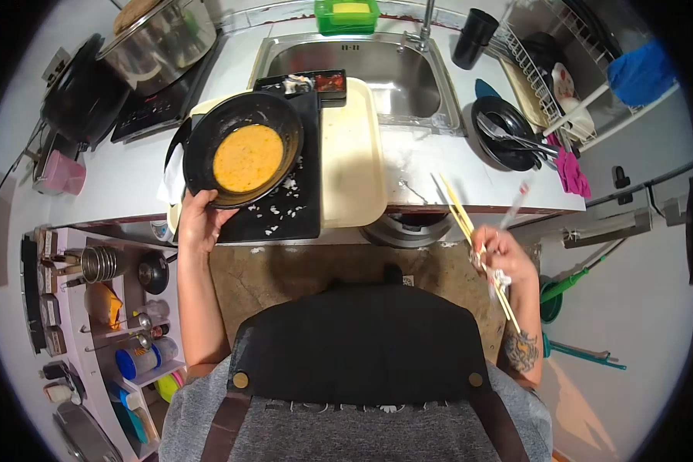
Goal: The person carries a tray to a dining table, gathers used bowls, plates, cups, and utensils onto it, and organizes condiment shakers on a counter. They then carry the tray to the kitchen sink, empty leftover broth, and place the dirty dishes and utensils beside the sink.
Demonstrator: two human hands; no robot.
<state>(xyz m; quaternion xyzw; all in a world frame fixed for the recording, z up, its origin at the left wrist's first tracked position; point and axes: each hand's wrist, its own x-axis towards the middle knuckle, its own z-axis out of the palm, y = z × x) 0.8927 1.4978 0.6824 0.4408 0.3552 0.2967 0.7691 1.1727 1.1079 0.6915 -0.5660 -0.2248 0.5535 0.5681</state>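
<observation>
A black bowl [196,146] with orange-yellow soup [248,158] in it is gripped at its lower rim by my left hand [202,223]. Beneath the bowl lies a black tray [306,192] scattered with white bits, partly over a cream tray [354,165]. A small black divided dish [331,97] holding red and whitish food sits behind the bowl. On the right, my right hand [502,254] is closed around a pair of chopsticks [460,206], along with a crumpled clear wrapper [500,277]. The chopsticks point up and left, in front of the counter edge.
A steel sink [362,81] lies behind the trays, with a green container [346,17] beyond it. At right, a black bowl [508,154] holds utensils beside a dish rack [535,85]. A large pot [165,46] stands at back left, above the shelves [77,300].
</observation>
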